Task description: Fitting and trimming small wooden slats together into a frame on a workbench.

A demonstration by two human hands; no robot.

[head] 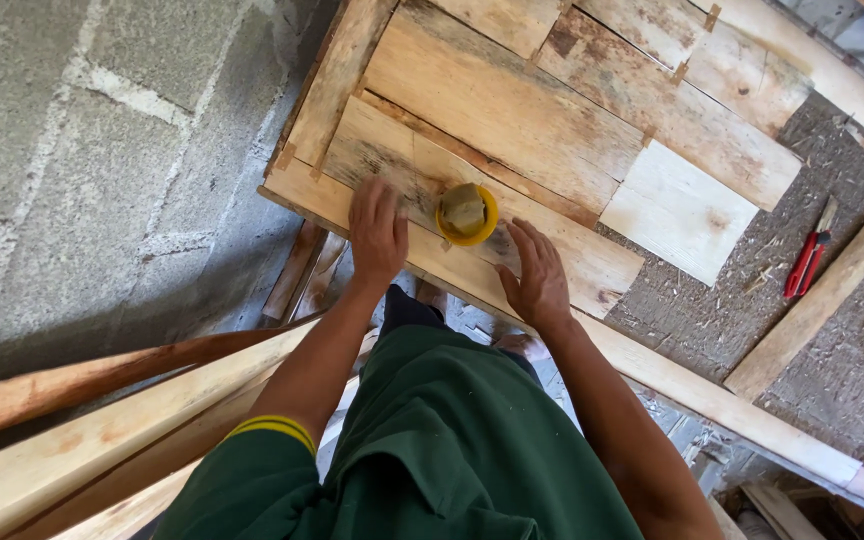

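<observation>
Hands flat on wood, seen from above. Left hand (377, 232) lies palm down, fingers spread, on a rough plank (472, 215); it grips nothing. Right hand (537, 275) also lies open on the same plank's near edge, fingers loosely extended, holding nothing. Between the two, apart from both, sits a small yellow-rimmed round container (467, 214) with a dull lump inside; contents cannot be told.

Judgement: plank looks stiff, dry and splintery, moderately heavy, best taken by its long edges rather than the face. Container looks light and easily tipped; grasp it by the rim.

Nearer the body: green shirt (432, 450) and pale timber lengths (102, 440) leaning at the left. Farther: a panel of nailed boards (572, 100), a pale square offcut (677, 210), a long batten (722, 400) crossing below. A red-handled tool (807, 262) lies well apart on sawdust-strewn floor (852, 380). Grey block wall (102, 150) closes the left side.
</observation>
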